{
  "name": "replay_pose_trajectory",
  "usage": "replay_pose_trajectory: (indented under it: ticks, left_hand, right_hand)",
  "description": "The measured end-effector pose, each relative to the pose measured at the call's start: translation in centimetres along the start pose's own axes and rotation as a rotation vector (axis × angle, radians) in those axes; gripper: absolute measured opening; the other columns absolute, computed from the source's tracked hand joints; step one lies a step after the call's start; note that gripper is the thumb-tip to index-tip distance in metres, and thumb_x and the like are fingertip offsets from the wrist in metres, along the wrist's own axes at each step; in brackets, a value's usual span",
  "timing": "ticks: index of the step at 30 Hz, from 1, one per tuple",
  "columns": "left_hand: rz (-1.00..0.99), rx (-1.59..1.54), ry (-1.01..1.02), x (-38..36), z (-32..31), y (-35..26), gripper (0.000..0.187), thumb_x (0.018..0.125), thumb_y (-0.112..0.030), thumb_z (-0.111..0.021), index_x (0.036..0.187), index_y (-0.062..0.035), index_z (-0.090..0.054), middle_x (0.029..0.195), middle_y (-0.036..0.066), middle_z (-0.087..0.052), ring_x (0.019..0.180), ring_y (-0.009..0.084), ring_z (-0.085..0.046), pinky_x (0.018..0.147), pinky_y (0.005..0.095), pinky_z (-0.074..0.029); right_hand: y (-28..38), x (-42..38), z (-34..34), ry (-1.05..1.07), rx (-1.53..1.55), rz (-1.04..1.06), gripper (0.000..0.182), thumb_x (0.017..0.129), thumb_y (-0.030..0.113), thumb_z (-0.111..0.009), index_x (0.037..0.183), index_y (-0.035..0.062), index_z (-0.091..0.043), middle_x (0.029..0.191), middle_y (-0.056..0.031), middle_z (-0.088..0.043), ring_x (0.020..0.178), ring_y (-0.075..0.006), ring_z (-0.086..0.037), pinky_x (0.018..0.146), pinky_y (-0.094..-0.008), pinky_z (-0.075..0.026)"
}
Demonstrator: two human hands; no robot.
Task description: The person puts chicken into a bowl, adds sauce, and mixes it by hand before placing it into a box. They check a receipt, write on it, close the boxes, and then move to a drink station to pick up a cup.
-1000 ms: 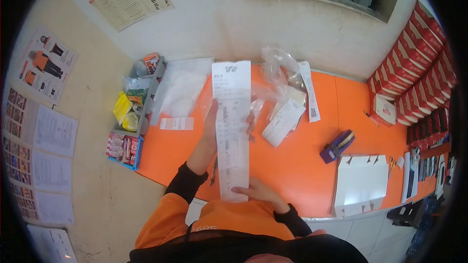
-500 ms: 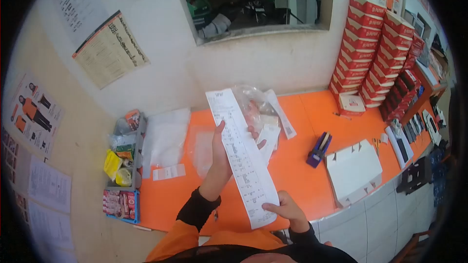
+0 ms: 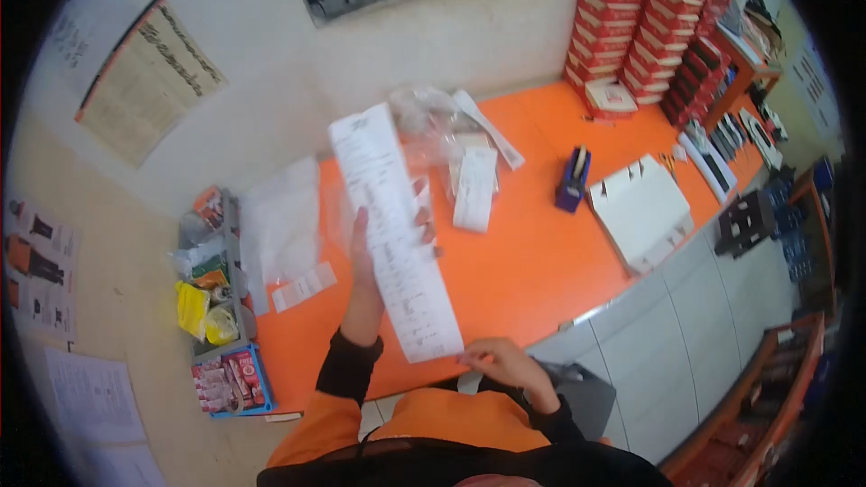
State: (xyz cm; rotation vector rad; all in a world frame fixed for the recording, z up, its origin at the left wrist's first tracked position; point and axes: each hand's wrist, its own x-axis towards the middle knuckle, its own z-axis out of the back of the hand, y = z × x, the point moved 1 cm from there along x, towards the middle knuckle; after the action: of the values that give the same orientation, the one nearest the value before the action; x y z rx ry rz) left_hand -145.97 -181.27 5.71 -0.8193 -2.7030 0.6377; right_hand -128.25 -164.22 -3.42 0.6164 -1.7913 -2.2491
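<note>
A long white printed receipt slants across the middle of the view above the orange table. My left hand grips it from behind, with the thumb on its left edge and the fingertips showing past the right edge. At the lower right corner of the paper, my right hand pinches with thumb and forefinger; its other fingers are loosely curled. Behind the receipt lie a clear plastic bag and another paper slip. The print is blurred.
The orange table bears a blue tape dispenser, a white folded box and clear plastic bags. Red boxes are stacked at the back right. A grey bin of packets stands left, beside a blue-edged basket.
The view has turned right and down. The receipt and both hands appear further left; my right thumb has moved from the paper's face to its lower corner.
</note>
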Motion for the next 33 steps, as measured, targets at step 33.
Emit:
replay_pose_trajectory:
  ticks: [33]
  left_hand:
    - [1.605,-0.659,0.97,-39.0,-34.4,53.6,0.098,0.075,-0.061,-0.053,0.139,0.0015,-0.013,0.098,0.016,-0.049,0.09,0.0308,-0.054,0.085,0.0593,-0.043]
  right_hand:
    - [0.0,-54.8,-26.6,-2.116,0.48,0.007,0.011,0.086,0.006,-0.056,0.083,-0.0046,-0.054,0.074,-0.0027,-0.061,0.068,-0.0032,-0.054,0.059,-0.0195,-0.045]
